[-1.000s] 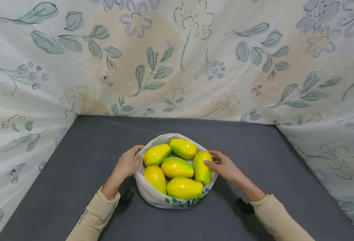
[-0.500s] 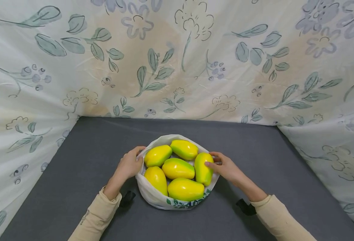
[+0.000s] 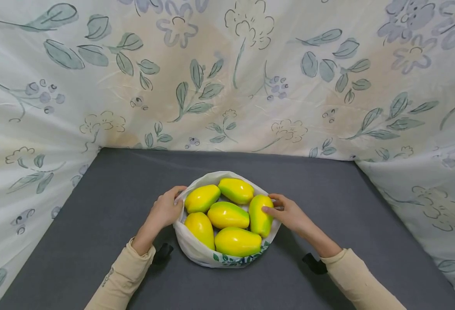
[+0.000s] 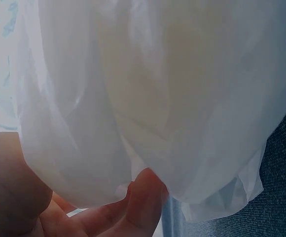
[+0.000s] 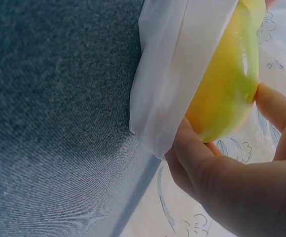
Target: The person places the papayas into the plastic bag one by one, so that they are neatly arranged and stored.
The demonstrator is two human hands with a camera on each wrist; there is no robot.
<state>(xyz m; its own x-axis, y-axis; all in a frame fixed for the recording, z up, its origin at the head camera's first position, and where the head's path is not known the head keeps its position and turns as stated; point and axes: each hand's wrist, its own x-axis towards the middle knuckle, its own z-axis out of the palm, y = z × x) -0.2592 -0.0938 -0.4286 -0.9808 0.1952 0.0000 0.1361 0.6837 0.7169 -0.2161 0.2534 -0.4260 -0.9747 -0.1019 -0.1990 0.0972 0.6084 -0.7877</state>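
A white bag [image 3: 191,245] with a green leaf print at its lower front stands wide open, its rim rolled outward. Several glossy yellow-green papayas [image 3: 228,215] lie inside. At the bag's left side my left hand [image 3: 166,211] grips the rim; the left wrist view shows white film [image 4: 148,98] pinched in the fingers [image 4: 145,202]. My right hand [image 3: 292,217] is at the right side, its thumb on the rightmost papaya [image 3: 261,224]. In the right wrist view, this papaya [image 5: 227,84] sits between the thumb and the fingers [image 5: 195,148], which also touch the bag's edge.
The bag stands on a dark grey cloth-covered table [image 3: 134,172]. A floral curtain [image 3: 250,107] encloses the back and both sides. Small black devices sit at the left wrist [image 3: 162,254] and right wrist [image 3: 314,264].
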